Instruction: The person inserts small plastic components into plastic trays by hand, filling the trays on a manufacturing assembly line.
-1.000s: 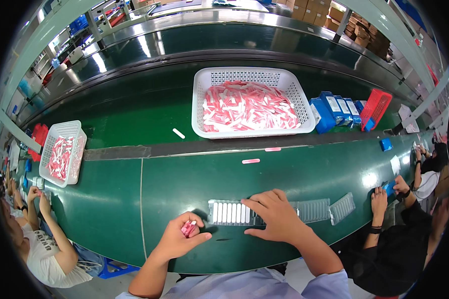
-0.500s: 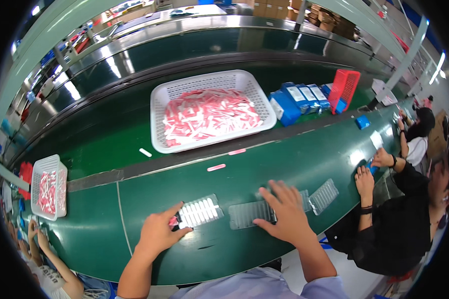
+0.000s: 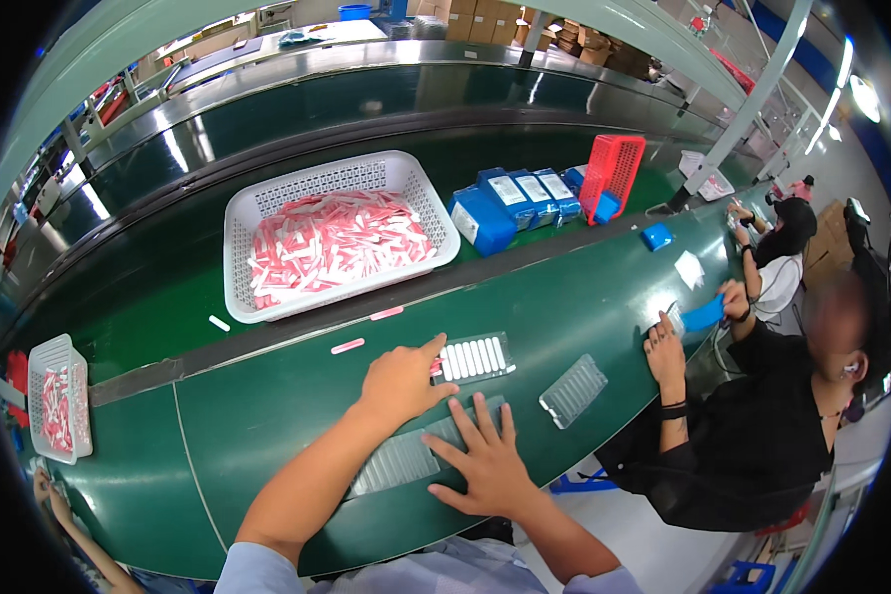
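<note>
My left hand (image 3: 403, 384) reaches forward and holds the left end of a clear plastic tray (image 3: 506, 370) between thumb and index finger. White sticks (image 3: 473, 358) lie side by side in that tray's slots, and a bit of pink shows at the held end. My right hand (image 3: 487, 457) is spread, fingers apart, over the right part of a long, clear ribbed tray (image 3: 396, 463). It partly hides this tray, which shows no sticks. Another clear tray (image 3: 574, 391) without sticks lies to the right.
A big white basket (image 3: 342, 236) of pink and white sticks stands beyond, with blue packs (image 3: 515, 208) and a red basket (image 3: 614, 178) beside it. Two pink sticks (image 3: 347, 346) lie nearer. A smaller basket (image 3: 59, 396) is at left. A co-worker's hands (image 3: 666, 356) work at right.
My left hand has carried the filled tray right and farther from me. My right hand has come down over the long ribbed tray. The view has swung right.
</note>
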Demonstrator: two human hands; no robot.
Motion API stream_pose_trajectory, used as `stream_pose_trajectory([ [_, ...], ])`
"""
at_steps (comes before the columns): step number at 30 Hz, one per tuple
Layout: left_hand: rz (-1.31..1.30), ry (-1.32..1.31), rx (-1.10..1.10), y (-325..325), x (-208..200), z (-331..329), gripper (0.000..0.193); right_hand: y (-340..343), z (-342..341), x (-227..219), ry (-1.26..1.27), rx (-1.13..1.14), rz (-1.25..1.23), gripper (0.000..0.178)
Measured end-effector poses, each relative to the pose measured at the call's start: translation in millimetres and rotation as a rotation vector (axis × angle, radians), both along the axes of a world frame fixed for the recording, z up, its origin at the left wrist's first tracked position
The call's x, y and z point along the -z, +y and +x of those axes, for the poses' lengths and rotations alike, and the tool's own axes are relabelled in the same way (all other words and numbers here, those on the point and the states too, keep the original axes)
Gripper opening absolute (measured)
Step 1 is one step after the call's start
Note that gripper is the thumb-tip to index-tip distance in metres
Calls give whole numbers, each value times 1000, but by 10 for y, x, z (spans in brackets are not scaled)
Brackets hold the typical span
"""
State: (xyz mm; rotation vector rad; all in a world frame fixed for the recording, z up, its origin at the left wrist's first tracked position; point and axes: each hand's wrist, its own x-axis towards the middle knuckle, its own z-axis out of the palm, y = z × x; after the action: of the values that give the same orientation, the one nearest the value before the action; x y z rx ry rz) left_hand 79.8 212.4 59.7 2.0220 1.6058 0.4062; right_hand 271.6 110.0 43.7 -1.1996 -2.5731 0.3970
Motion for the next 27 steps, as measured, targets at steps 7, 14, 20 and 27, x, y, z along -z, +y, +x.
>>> stream_pose_trajectory([
  [7,-609,-1136,-232,-481,14,-411,50,-6,-9,44,158,32,-37,73],
  [14,-906,-1705,-506,-1596,-84,-949,43,-39,-237,-106,485,-15,-12,47],
  [20,-831,-1488,-395,-1934,-92,-944,34,127,-821,-383,621,-143,-483,24],
  [27,-866,-1532,-406,-2051,-27,-1062,27,164,-1081,-355,509,-255,-653,23],
])
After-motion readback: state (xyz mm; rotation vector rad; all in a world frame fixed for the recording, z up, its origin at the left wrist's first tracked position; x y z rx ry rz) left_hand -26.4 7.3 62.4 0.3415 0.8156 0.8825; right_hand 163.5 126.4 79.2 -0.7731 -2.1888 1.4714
